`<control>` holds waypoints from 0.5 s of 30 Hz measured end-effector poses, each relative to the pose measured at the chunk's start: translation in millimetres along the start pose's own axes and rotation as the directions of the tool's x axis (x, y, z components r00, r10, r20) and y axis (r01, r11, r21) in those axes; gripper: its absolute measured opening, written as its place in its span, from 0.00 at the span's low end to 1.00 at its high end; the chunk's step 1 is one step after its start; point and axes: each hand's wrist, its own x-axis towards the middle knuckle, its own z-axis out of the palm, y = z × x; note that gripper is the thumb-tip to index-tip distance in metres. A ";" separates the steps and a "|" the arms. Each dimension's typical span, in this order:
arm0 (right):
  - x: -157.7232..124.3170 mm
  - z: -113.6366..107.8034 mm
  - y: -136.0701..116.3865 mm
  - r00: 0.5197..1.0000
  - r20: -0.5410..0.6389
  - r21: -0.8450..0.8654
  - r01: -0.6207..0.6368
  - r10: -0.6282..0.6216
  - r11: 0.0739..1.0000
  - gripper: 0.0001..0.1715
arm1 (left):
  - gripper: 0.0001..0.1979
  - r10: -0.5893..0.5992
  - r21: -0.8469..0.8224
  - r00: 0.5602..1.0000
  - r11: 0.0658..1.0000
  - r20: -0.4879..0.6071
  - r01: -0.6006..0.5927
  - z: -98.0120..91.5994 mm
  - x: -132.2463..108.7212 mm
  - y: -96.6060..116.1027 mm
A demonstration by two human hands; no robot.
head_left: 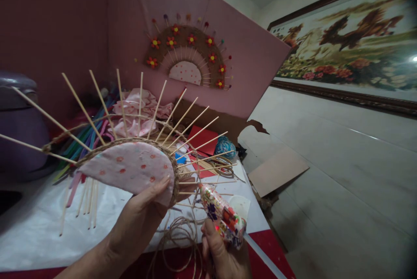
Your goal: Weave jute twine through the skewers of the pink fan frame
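My left hand (140, 216) grips a half-round piece (130, 164) by its lower right end, thumb on the pink dotted cloth. Thin wooden sticks fan out from its rope-trimmed curved edge, and a strand of twine (130, 116) crosses them. In my right hand (221, 248) is a glue gun (223, 214) with a flowery pattern and a glue stick (263, 255) jutting from its back. The gun's nozzle is close to the sticks at the right side; whether it touches them I cannot tell. Loose twine (182, 235) hangs in loops between my hands.
Behind the piece lie pink cloth (140, 101), coloured strips (70, 153), red card (202, 140), blue yarn (225, 146) and scissors (223, 167). A finished half-round decoration (192, 51) shows on the pink board (241, 53). A purple container (19, 127) stands at the left.
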 end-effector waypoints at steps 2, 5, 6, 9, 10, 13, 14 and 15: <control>0.2 0.8 -1.0 0.999 -0.014 -0.003 -0.038 0.038 0.999 0.25 | 0.16 -0.001 -0.008 1.000 1.000 0.008 0.001 -0.6 0.6 -0.5; 0.7 4.3 -1.5 0.997 -0.026 -0.004 -0.079 0.079 0.997 0.26 | 0.15 0.013 -0.015 1.000 1.000 -0.010 -0.013 -0.5 1.8 -0.7; 0.7 5.5 -1.3 0.996 -0.034 -0.001 -0.088 0.088 0.996 0.26 | 0.15 0.019 -0.016 1.000 1.000 -0.014 -0.019 -0.1 2.0 -0.5; 0.1 7.5 -0.5 0.991 -0.079 0.015 -0.104 0.105 0.994 0.26 | 0.14 0.040 -0.023 0.999 0.999 -0.013 -0.041 2.4 1.5 0.5; -0.1 7.5 -0.4 0.991 -0.091 0.021 -0.099 0.101 0.995 0.25 | 0.14 0.039 -0.023 0.999 0.999 -0.014 -0.039 3.2 1.0 0.8; -0.4 5.6 -1.3 0.994 -0.092 0.031 -0.060 0.063 0.998 0.24 | 0.15 0.018 -0.022 1.000 1.000 -0.022 -0.018 4.1 -0.3 0.9; -0.5 4.8 -1.6 0.995 -0.083 0.034 -0.049 0.052 0.998 0.23 | 0.15 0.012 -0.022 1.000 1.000 -0.022 -0.012 3.8 -0.5 0.7; -0.5 4.2 -1.8 0.996 -0.072 0.036 -0.048 0.050 0.998 0.23 | 0.15 0.012 -0.022 1.000 1.000 -0.021 -0.012 3.2 -0.5 0.3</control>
